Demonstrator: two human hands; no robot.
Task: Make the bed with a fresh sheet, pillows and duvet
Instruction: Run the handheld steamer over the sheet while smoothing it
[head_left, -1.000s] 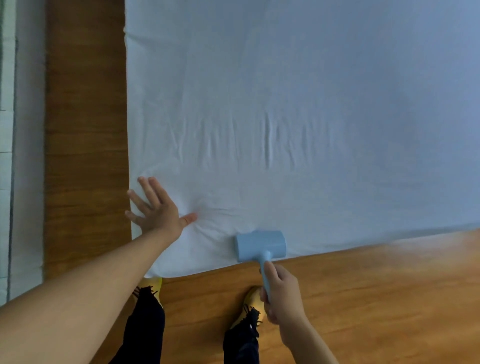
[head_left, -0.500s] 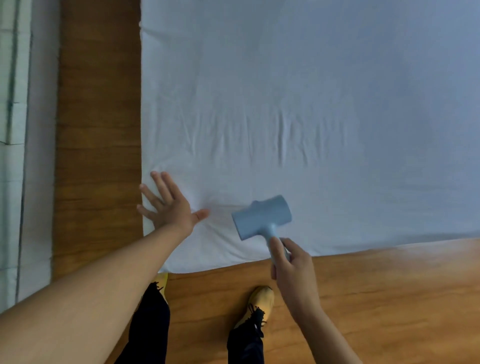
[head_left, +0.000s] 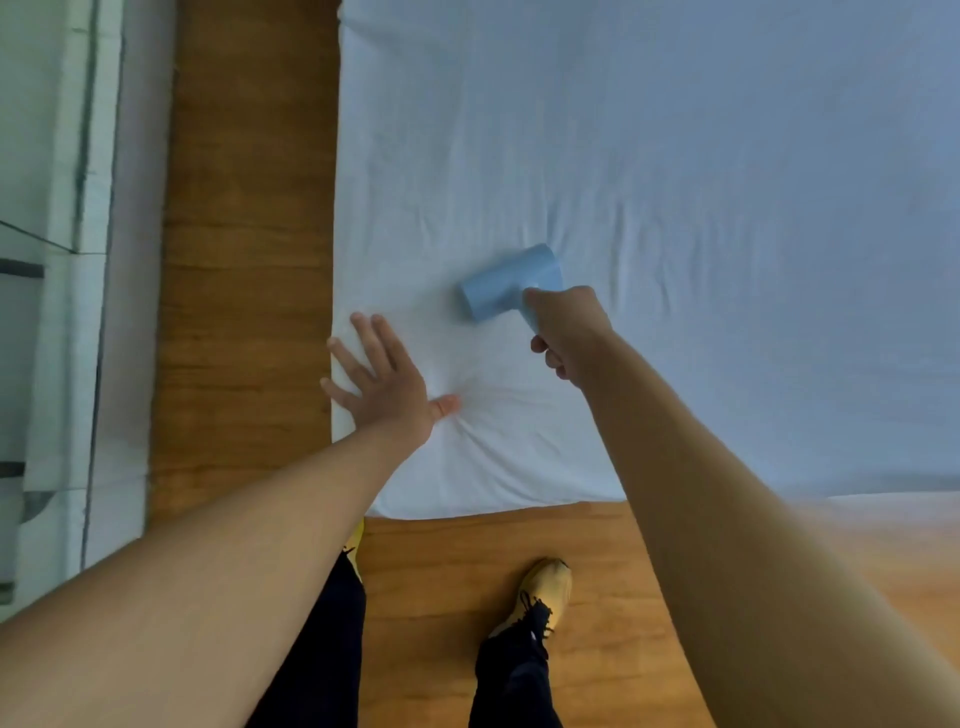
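Head view: our left hand (head_left: 387, 387) presses flat, fingers spread, on the wrinkled white bed sheet (head_left: 675, 156); at two o'clock from it, our right hand (head_left: 569, 332) grips a pale blue cylindrical roller (head_left: 506, 288).

Warm brown wooden floor (head_left: 244, 260) runs along the bed's left side and across the near edge, its grain showing in bands. At far left stands a pale white wall (head_left: 130, 260) with a glossy panel beside it
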